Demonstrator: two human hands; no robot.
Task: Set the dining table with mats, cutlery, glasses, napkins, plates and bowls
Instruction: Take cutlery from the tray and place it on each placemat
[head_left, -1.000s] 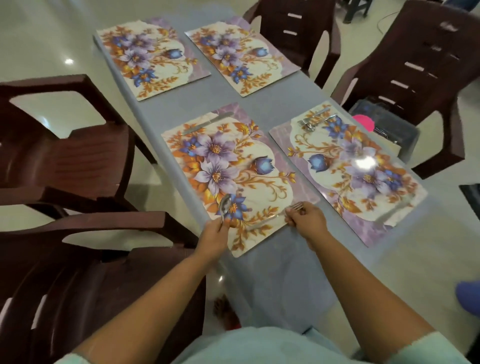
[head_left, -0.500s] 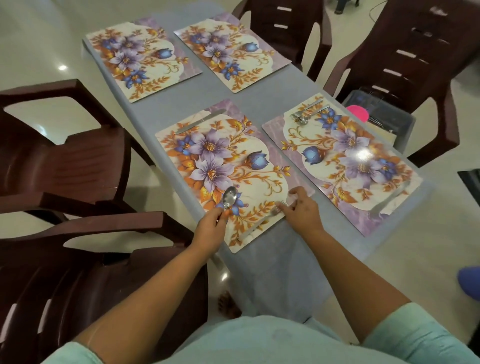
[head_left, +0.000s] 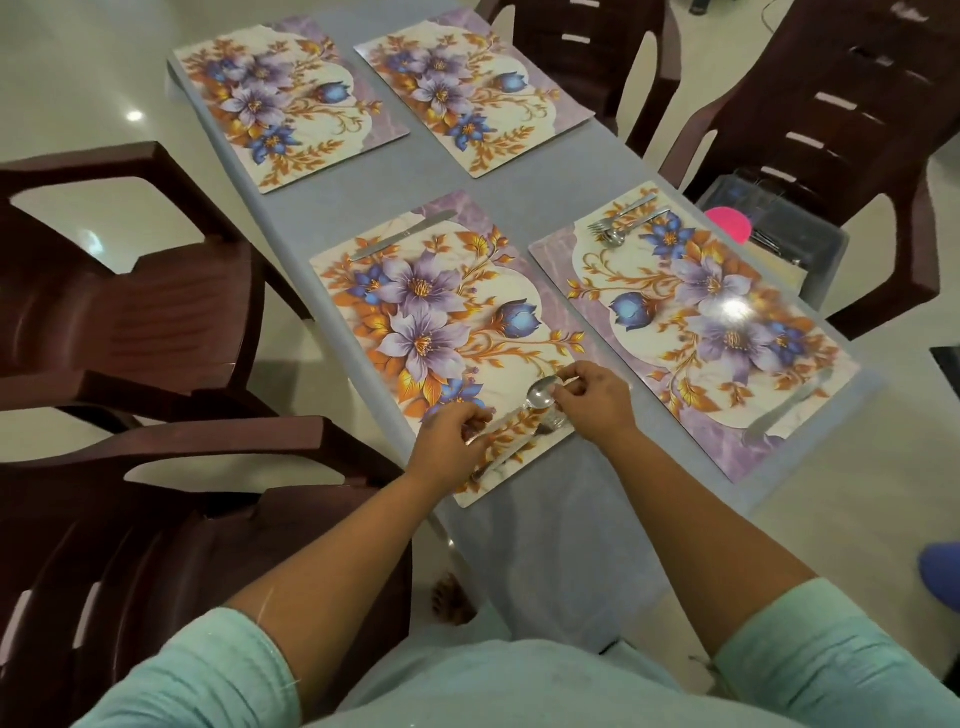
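Note:
Four floral mats lie on the grey table (head_left: 519, 208). On the near left mat (head_left: 447, 338) a knife (head_left: 402, 236) lies along the far edge. At that mat's near edge my left hand (head_left: 449, 441) holds the handle of a spoon (head_left: 540, 397), and my right hand (head_left: 592, 400) pinches the spoon's bowl. A fork (head_left: 524, 447) lies flat on the mat just beside the spoon, partly under my hands. The near right mat (head_left: 691, 322) carries a fork and spoon pair (head_left: 618, 223) at its far end and a knife (head_left: 789, 410) at its near end.
Two more mats (head_left: 285, 104) (head_left: 467, 88) at the far end are bare. Dark brown plastic chairs stand on the left (head_left: 130, 312) and on the right (head_left: 831, 104). A grey bin (head_left: 779, 228) with cutlery and a pink item (head_left: 730, 226) sits on the right chair.
My left hand has carried the spoon to the right, next to the fork. My right hand has left the fork's end and taken the spoon's bowl.

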